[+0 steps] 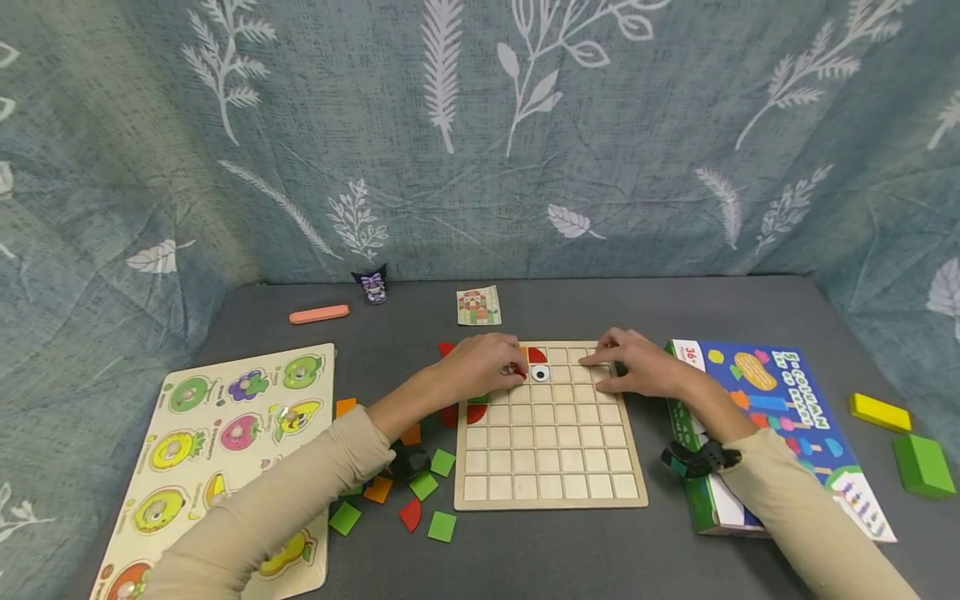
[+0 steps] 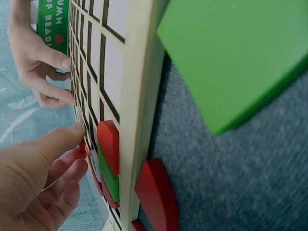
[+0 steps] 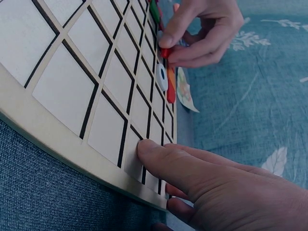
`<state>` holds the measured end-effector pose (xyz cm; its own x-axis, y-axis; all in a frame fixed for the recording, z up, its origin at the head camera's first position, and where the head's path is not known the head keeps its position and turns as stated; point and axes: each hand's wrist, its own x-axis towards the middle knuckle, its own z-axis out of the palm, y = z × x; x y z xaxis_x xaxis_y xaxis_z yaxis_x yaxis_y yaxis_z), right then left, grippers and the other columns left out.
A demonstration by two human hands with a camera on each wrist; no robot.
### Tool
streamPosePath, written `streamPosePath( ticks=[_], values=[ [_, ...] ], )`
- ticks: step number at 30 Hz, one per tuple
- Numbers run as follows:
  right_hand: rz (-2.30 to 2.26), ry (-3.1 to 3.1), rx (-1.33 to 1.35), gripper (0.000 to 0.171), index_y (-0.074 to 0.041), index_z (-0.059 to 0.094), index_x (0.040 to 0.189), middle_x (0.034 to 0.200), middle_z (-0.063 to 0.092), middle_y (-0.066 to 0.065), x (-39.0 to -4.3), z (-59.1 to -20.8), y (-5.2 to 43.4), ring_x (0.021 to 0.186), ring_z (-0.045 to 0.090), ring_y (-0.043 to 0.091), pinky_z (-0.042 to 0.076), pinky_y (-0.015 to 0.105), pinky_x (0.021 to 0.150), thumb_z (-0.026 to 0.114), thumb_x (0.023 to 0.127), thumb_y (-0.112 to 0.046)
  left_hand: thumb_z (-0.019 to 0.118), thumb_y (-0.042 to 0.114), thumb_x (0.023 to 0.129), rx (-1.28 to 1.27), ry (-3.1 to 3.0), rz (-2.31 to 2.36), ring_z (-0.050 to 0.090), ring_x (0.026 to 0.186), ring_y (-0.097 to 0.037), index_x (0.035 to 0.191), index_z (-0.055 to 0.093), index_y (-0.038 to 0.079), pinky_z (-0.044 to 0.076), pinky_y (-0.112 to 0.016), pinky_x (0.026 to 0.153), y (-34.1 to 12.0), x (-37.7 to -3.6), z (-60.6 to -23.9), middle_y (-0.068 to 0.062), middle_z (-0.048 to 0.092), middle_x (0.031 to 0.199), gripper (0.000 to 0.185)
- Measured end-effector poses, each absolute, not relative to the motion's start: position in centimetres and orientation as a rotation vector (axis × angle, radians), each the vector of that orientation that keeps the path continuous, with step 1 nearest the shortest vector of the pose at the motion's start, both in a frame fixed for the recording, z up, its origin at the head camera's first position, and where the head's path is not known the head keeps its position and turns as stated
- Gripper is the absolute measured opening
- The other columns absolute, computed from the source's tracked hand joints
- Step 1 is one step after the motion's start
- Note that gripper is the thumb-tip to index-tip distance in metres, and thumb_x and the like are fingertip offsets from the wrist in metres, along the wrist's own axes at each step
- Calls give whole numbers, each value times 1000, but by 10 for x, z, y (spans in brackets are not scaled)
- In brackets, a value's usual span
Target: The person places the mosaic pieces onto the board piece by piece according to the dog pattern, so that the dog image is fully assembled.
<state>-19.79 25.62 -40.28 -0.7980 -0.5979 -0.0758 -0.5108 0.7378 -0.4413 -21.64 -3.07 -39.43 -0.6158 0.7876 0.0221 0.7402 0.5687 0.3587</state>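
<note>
pale wooden grid board (image 1: 551,454), red and green tiles (image 1: 442,526), grey table (image 1: 570,550), perhaps leaf-printed teal cloth (image 1: 480,133)

At the lower left of my head view I see a pale wooden fruit puzzle board (image 1: 225,467) lying flat on the grey felt tabletop (image 1: 600,308). Toward the upper left lie a flat salmon-pink bar (image 1: 319,314) and, just beside it, a small purple and black figurine (image 1: 372,286). A small printed pattern card (image 1: 478,305) sits near the upper middle. At the right edge I see a yellow wooden block (image 1: 880,412) and a green wooden block (image 1: 923,466), near each other. A blue-grey leaf-print curtain (image 1: 480,133) fills the top.
</note>
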Motion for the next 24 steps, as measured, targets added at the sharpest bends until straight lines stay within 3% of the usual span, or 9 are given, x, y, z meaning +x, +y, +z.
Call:
streamPosePath(
  ticks=[24],
  values=[
    [-623,2711,-891,42,-10,65,127,118,54,16,-197,-403,257,96,45,23,37,35,76,72,87,-22,71,17,89,1348,2667,595,59,87,-16,99,76,13,46,-23,70,-35,-210,-402,-4,66,98,13]
  ],
)
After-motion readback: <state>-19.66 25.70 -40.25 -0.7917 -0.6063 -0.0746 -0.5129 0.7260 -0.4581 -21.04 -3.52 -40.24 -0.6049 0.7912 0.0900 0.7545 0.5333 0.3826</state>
